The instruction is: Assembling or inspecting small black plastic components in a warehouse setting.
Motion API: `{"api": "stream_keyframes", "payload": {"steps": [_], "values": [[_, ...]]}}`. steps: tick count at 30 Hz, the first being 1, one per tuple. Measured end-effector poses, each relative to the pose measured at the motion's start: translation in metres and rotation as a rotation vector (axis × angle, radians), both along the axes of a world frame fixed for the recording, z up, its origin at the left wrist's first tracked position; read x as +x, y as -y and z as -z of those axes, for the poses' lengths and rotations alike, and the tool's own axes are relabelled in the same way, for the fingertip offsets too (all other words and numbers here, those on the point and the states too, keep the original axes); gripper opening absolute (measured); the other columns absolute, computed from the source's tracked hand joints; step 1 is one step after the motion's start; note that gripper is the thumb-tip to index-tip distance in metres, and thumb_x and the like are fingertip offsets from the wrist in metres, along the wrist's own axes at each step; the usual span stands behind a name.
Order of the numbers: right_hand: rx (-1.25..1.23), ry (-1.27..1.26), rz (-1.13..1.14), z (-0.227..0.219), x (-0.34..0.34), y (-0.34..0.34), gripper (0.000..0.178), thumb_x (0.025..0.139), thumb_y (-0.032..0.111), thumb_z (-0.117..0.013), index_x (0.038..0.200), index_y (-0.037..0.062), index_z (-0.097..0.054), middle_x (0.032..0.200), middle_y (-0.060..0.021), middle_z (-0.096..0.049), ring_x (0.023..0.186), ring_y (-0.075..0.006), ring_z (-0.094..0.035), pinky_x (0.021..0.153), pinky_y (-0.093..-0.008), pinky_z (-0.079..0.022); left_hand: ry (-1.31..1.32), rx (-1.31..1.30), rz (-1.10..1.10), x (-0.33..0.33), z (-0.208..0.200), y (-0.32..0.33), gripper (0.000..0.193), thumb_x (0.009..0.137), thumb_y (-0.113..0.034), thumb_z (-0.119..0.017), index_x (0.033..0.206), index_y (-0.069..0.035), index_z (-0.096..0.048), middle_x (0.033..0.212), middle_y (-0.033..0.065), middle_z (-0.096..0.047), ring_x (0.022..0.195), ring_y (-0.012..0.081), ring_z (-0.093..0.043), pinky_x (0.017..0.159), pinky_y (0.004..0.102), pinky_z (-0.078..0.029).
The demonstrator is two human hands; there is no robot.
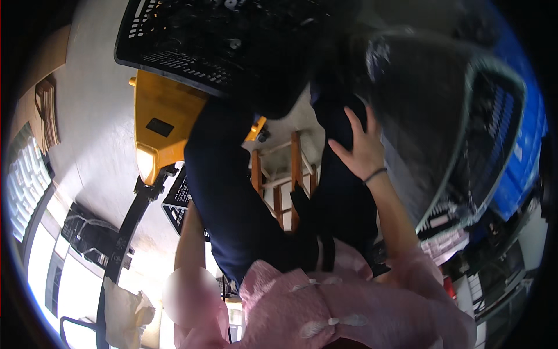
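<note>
My right hand [361, 145] rests on my right knee with its fingers spread and nothing in it; a dark band circles the wrist. On the left, my forearm [190, 241] runs down beside my left thigh, and the hand at its end is hidden. A black plastic crate [174, 72] with slotted walls stands in front of my knees. Small dark and shiny pieces [234, 43] lie inside it, too dim to name. To the right of my right hand stands another dark slotted crate [494, 116], partly covered by clear plastic film [407, 87].
A yellow pallet truck [168, 110] with a black handle [125, 232] stands at the left. Beneath me is a wooden stool [296, 168]. Blue plastic [532, 151] lies beyond the right crate. Folded cardboard [46, 110] leans at the far left, near another black crate [87, 230].
</note>
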State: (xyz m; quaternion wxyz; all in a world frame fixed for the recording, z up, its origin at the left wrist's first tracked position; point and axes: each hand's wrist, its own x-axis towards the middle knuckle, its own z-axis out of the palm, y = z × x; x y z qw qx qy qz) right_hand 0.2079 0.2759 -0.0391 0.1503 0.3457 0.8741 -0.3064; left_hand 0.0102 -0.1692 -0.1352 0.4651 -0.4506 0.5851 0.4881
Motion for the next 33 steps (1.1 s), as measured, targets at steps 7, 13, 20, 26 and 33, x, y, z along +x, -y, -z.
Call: {"api": "stream_keyframes", "payload": {"steps": [7, 13, 20, 26, 33], "values": [[-0.089, 0.165, -0.117, -0.019, -0.028, -0.012, 0.064, 0.070, 0.031, -0.067, 0.126, 0.0138, -0.042, 0.133, -0.0242, -0.025, 0.119, -0.0420, -0.032, 0.094, -0.0464, -0.035, 0.013, -0.035, -0.111, 0.000, 0.057, 0.040, 0.029, 0.084, -0.011, -0.047, 0.110, 0.002, -0.050, 0.099, 0.0125, -0.058, 0.094, 0.0216, -0.056, 0.089, 0.0295, -0.042], [-0.180, 0.339, -0.105, -0.024, -0.051, -0.028, 0.066, 0.068, 0.029, -0.068, 0.125, 0.0088, -0.041, 0.135, -0.0240, -0.023, 0.121, -0.0420, -0.030, 0.096, -0.0453, -0.032, 0.035, -0.049, -0.265, 0.073, 0.088, 0.083, 0.030, 0.084, -0.011, -0.047, 0.111, 0.003, -0.050, 0.100, 0.0126, -0.058, 0.094, 0.0218, -0.056, 0.089, 0.0296, -0.042], [-0.097, 0.387, -0.068, -0.022, -0.032, -0.043, 0.067, 0.070, 0.030, -0.065, 0.126, 0.0052, -0.039, 0.137, -0.0224, -0.022, 0.123, -0.0402, -0.029, 0.097, -0.0469, -0.030, 0.024, -0.002, -0.447, 0.152, 0.121, 0.083, 0.031, 0.084, -0.011, -0.047, 0.111, 0.003, -0.050, 0.101, 0.0128, -0.058, 0.094, 0.0220, -0.056, 0.090, 0.0297, -0.041], [0.063, 0.468, -0.059, -0.036, -0.016, -0.056, 0.068, 0.075, 0.040, -0.059, 0.129, 0.0054, -0.035, 0.137, -0.0225, -0.022, 0.124, -0.0391, -0.028, 0.098, -0.0468, -0.027, 0.074, 0.102, -0.527, 0.204, 0.140, 0.054, 0.032, 0.083, -0.010, -0.047, 0.112, 0.003, -0.049, 0.101, 0.0129, -0.058, 0.095, 0.0221, -0.056, 0.090, 0.0297, -0.041], [0.162, 0.503, -0.088, -0.044, -0.022, -0.049, 0.066, 0.076, 0.039, -0.060, 0.128, 0.0056, -0.036, 0.134, -0.0227, -0.027, 0.124, -0.0369, -0.028, 0.100, -0.0444, -0.024, 0.122, 0.246, -0.540, 0.230, 0.145, 0.019, 0.033, 0.083, -0.010, -0.047, 0.113, 0.003, -0.049, 0.102, 0.0130, -0.058, 0.095, 0.0223, -0.056, 0.090, 0.0298, -0.041]]}}
